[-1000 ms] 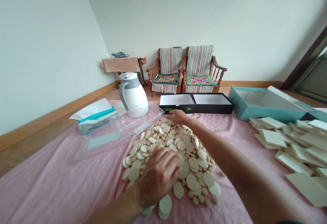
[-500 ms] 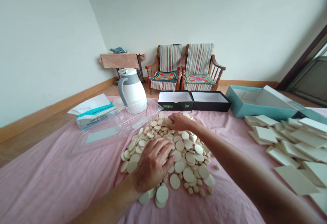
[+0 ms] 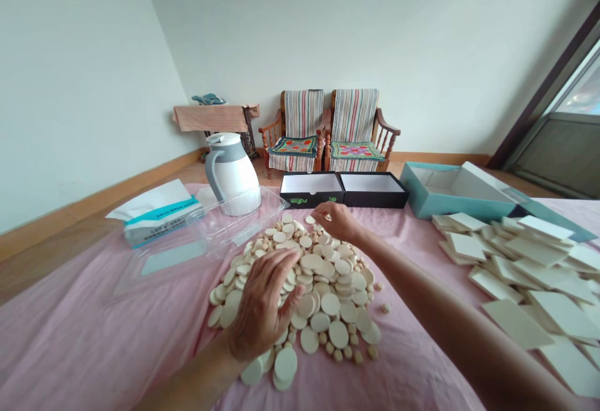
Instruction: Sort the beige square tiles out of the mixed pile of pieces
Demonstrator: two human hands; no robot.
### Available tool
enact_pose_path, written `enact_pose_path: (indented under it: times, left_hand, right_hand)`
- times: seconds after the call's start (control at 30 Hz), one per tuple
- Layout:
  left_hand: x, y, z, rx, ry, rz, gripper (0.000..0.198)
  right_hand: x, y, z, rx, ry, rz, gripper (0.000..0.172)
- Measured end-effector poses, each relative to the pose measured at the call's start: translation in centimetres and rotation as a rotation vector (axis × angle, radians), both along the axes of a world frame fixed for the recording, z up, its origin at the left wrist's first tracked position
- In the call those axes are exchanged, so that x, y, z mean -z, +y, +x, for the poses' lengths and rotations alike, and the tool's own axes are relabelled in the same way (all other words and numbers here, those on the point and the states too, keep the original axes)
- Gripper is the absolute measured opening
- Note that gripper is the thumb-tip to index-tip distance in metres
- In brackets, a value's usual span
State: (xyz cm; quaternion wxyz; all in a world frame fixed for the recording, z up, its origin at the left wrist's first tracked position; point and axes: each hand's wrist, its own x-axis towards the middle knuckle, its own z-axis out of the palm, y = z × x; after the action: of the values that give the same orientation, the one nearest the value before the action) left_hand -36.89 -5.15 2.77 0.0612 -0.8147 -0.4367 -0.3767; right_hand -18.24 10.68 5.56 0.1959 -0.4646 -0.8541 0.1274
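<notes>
A heap of pale wooden discs (image 3: pixel 338 334), mixed with small wooden cubes (image 3: pixel 357 356), lies on the pink cloth. Over the left side of this heap rests my left hand (image 3: pixel 267 292), its fingers stretched out and thumb apart, with nothing in its grip. My right hand (image 3: pixel 337 220) is at the far edge of the pile, fingers curled together, thumb side hidden from me. Beside its fingertips a small disc (image 3: pixel 310 219) shows; whether the fingers hold anything I cannot make out.
Behind the heap stand two black boxes (image 3: pixel 375 197) and an open blue box (image 3: pixel 419 197). Square wooden boards (image 3: pixel 518 323) are piled at right. To the left are a clear plastic container (image 3: pixel 220 252), tissues (image 3: pixel 162 220) and a white jug (image 3: pixel 239 180).
My right hand has moved from over the discs to the far edge, nearer the black boxes. My left hand has lifted slightly and its thumb has spread. The view has shifted a little.
</notes>
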Motion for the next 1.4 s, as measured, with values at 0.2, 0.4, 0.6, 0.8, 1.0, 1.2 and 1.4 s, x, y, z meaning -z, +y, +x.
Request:
enact_pose_path:
  times: [0.2,0.4,0.6,0.8,1.0,1.2,1.4]
  left_hand:
    - [0.1,0.1,-0.1,-0.008,0.036,-0.012,0.039]
    - [0.1,0.2,0.0,-0.007,0.037,-0.005,0.037]
    - [0.3,0.4,0.0,0.005,0.039,0.007,0.035]
    - [0.5,0.5,0.0,-0.002,0.041,0.041,0.040]
    - [0.2,0.2,0.2,-0.030,0.021,0.096,0.048]
    - [0.2,0.5,0.2,-0.015,0.068,0.042,0.039]
    - [0.7,0.9,0.4,-0.015,0.154,-0.035,0.029]
  right_hand:
    - [4.0,4.4,0.0,0.148,-0.174,-0.029,0.050]
    - [4.2,3.2,-0.8,0.134,-0.169,-0.057,0.038]
    - [3.0,1.7,0.0,0.109,-0.053,-0.080,0.020]
    - [0.7,-2.3,-1.0,0.011,0.092,-0.060,0.014]
    - [-0.9,-5.7,-2.6,-0.276,0.347,-0.033,0.021]
    - [2.3,-0.8,3.3,0.129,0.329,-0.100,0.029]
    - [6.5,0.5,7.1,0.244,0.258,-0.059,0.028]
